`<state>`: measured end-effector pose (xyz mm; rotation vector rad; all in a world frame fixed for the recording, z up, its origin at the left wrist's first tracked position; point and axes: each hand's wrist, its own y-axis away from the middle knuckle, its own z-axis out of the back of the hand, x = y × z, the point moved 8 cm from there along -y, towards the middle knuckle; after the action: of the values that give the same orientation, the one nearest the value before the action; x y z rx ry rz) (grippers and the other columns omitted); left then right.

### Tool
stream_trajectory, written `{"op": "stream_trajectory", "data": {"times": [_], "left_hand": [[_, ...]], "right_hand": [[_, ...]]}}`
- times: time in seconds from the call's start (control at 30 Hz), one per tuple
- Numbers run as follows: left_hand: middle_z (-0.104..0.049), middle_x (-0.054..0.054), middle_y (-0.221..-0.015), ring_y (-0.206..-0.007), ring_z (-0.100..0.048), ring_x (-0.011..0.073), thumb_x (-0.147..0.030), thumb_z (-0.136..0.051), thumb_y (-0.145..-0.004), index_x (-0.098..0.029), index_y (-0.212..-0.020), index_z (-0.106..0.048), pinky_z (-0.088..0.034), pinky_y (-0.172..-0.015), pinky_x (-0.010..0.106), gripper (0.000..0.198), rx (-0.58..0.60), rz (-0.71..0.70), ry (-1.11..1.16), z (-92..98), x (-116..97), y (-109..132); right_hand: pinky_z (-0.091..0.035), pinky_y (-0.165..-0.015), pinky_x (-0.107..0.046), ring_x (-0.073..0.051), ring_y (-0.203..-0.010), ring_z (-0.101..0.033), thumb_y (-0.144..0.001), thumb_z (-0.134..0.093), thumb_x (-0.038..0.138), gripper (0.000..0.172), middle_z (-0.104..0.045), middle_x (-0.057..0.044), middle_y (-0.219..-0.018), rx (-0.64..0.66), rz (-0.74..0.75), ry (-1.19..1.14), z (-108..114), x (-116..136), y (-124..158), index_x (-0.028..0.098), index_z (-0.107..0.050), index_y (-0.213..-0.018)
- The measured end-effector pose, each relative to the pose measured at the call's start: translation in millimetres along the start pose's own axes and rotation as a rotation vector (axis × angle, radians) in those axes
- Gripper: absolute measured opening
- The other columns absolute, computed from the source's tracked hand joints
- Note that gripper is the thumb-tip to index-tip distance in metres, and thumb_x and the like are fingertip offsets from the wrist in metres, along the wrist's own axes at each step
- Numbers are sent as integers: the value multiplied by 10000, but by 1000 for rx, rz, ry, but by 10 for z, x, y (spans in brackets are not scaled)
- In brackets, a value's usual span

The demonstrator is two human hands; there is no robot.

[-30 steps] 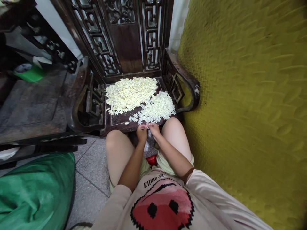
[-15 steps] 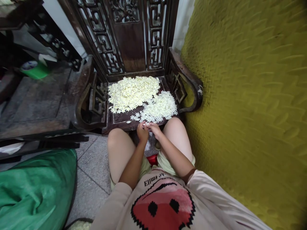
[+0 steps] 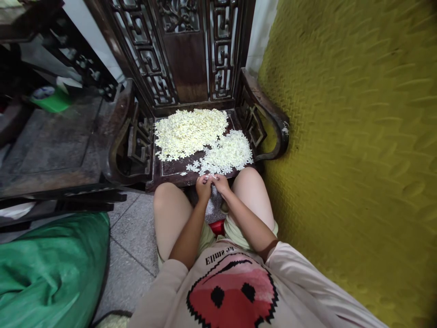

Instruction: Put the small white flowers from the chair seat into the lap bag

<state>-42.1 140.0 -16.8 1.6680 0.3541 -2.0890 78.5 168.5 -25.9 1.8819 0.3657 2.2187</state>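
Note:
Both my hands meet at the front edge of the dark wooden chair seat [image 3: 177,167], over my lap. My left hand [image 3: 204,187] is closed, its fingertips pinching small white plastic-looking flower pieces [image 3: 214,176]. Against it, my right hand [image 3: 221,183] is closed too, pinching at the same pieces; how many they hold is too small to make out. Just beyond the fingers spreads a loose heap of white five-petalled flower pieces [image 3: 231,152]. Behind it to the left lies a larger pile of pale yellow flower pieces [image 3: 191,132].
Curved armrests [image 3: 282,132] and a carved chair back [image 3: 186,64] frame the seat. A textured yellow mat [image 3: 348,150] stands along the right. At left are a dark wooden table [image 3: 51,146] with a green tape roll [image 3: 51,100], and a green cloth bag [image 3: 51,269] below.
My fingertips have shifted slightly and drawn closer together around the white pieces. The flower piles look unchanged.

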Motion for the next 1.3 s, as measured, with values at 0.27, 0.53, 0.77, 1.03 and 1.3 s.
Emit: {"op": "stream_trajectory", "data": {"times": [0.27,0.53,0.77,1.03,1.3], "left_hand": [[-587,11,-662,-643,-537,122,-399,-552,-705,-147,-699,-589,-428,-643,239,255,29,166,219,-49,126,-7],[-628,32,-719,-665,-578,128,-301,-531,-716,-134,-763,-608,-459,-686,266,189,-234,304,227,180,319,-66],[-663,58,-789,-691,-602,135,-264,-567,-700,-120,-806,-627,-479,-708,282,188,-210,327,274,134,360,-55],[-674,70,-849,-792,-625,162,-190,-592,-657,-126,-848,-641,-477,-781,305,207,-106,338,265,36,368,-25],[-640,30,-723,-699,-600,143,-220,-563,-651,-129,-771,-618,-469,-691,278,161,-118,394,210,65,422,-33]], "right_hand": [[-279,-501,-222,-84,-479,-358,-654,-573,458,324,-426,56,-472,60,23,-13,-25,14,-3,186,-442,-538],[-335,-538,-228,-101,-512,-428,-583,-638,409,255,-486,44,-506,76,-26,-69,-64,-62,-28,168,-566,-627],[-364,-476,-231,-90,-476,-459,-565,-712,354,291,-558,21,-598,-136,-264,-316,100,-263,-74,174,-502,-654],[-510,-689,-258,-166,-883,-629,-680,-668,283,252,-633,-47,-956,27,-236,-691,-75,-77,-202,191,-556,-886],[-400,-538,-214,-113,-638,-586,-681,-609,238,177,-651,-20,-800,35,-341,-254,36,-169,-59,176,-615,-846]]}}
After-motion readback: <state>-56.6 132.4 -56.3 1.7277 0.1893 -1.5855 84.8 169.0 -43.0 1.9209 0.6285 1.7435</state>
